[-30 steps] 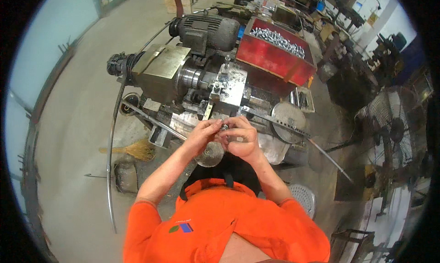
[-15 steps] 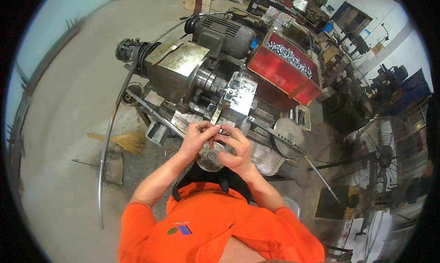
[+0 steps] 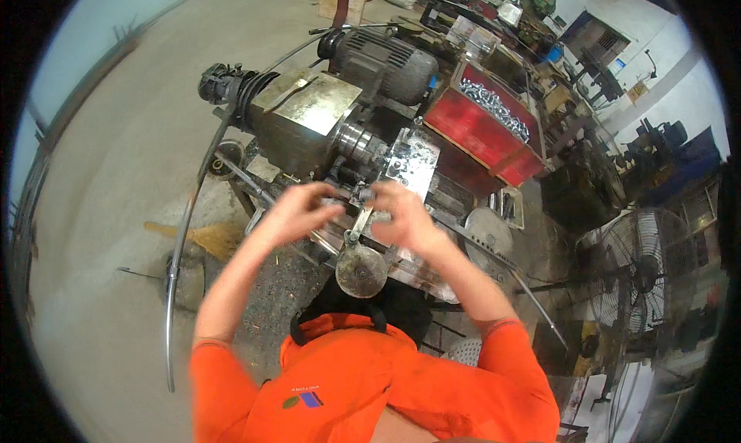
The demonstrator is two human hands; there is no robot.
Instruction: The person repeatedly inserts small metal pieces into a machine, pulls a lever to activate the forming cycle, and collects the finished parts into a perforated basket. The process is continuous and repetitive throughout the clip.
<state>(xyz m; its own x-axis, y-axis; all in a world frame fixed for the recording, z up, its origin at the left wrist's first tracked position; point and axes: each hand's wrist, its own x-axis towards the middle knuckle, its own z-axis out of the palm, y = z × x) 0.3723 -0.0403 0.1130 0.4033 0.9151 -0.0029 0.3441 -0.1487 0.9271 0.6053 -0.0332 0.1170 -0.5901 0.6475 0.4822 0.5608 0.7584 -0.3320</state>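
Observation:
My left hand (image 3: 302, 211) hangs over the machine's near side with fingers apart and nothing in it; it is a little blurred. To its right, my right hand (image 3: 401, 218) has its fingertips closed at a small shiny metal part (image 3: 367, 195), whose shape is too small and blurred to tell. Just beyond is the lathe-like machine's metal slide block (image 3: 414, 161), with the round spindle chuck (image 3: 356, 140) left of it. A metal lever (image 3: 361, 222) and a worn round metal disc (image 3: 361, 272) sit below and between my hands.
A red box (image 3: 482, 126) heaped with small shiny metal parts (image 3: 495, 107) stands behind the slide. An electric motor (image 3: 390, 63) is at the back. Long rods (image 3: 176, 289) stick out at left. A broom (image 3: 208, 237) lies on the floor; a large fan (image 3: 637, 265) stands right.
My hands have come apart from their shared hold on the small part and moved forward over the machine. The left has shifted left and opened. The disc and lever now show more fully.

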